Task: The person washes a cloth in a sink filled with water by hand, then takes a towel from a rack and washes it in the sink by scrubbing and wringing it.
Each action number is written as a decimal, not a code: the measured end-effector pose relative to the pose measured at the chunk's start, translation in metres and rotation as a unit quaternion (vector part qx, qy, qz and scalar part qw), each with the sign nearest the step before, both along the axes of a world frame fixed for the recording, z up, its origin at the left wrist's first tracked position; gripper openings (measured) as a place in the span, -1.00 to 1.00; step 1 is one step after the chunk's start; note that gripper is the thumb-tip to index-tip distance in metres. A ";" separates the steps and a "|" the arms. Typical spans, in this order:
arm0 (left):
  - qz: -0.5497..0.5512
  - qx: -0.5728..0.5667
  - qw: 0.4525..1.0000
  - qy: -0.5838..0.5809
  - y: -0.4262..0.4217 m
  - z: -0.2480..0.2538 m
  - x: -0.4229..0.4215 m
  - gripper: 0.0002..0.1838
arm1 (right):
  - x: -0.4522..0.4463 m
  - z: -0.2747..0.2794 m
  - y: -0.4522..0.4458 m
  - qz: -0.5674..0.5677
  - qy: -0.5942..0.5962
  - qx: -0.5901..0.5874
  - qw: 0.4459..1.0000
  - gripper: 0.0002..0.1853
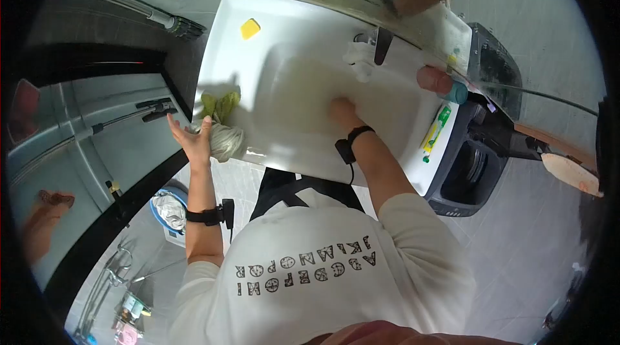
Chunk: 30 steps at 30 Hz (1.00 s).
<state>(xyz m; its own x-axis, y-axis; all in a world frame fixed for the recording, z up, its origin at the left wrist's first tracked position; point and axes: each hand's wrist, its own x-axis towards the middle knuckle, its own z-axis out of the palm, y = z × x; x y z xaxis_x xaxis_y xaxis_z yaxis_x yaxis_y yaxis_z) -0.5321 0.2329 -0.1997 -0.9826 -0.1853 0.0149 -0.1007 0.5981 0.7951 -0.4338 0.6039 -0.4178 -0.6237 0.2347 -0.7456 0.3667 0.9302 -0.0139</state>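
My left hand (196,141) is at the sink's left edge, its fingers spread apart. It is next to a pale, crumpled bundle (227,142) that looks like wet cloth, and I cannot tell whether they touch. Two green, leaf-shaped pieces (221,106) lie just above the bundle. My right hand (342,110) reaches down into the cloudy basin of the white sink (223,54). Its fingers are blurred and hidden in the murky water, so what they hold, if anything, does not show.
A yellow sponge (250,28) lies on the sink's far left corner. The faucet (383,46) stands at the back. On the right are a green-and-yellow tube (436,133) and a pink-and-teal cup-like item (442,83). A blue basin (169,209) with cloth sits low at left.
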 end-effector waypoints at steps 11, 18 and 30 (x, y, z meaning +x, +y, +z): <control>-0.057 -0.062 0.994 -0.067 -0.017 -0.021 -0.007 -0.46 | -0.006 0.201 0.039 -0.640 0.317 -0.468 0.520 -0.69; -0.076 -0.107 0.985 -0.116 -0.014 -0.011 -0.012 -0.47 | -0.023 0.209 0.063 -0.509 0.483 -0.418 0.576 -0.69; -0.026 0.105 0.993 -0.042 -0.035 -0.042 -0.008 -0.08 | -0.008 0.231 0.012 0.000 0.510 -0.030 0.860 -0.36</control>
<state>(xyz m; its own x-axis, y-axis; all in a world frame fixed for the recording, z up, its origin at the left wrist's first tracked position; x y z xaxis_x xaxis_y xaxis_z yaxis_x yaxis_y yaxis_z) -0.5400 0.1981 -0.2422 -0.9870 -0.1243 -0.1021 -0.1460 0.4257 0.8930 -0.4420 0.6162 -0.1865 -0.9599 0.2161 0.1787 0.1364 0.9166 -0.3759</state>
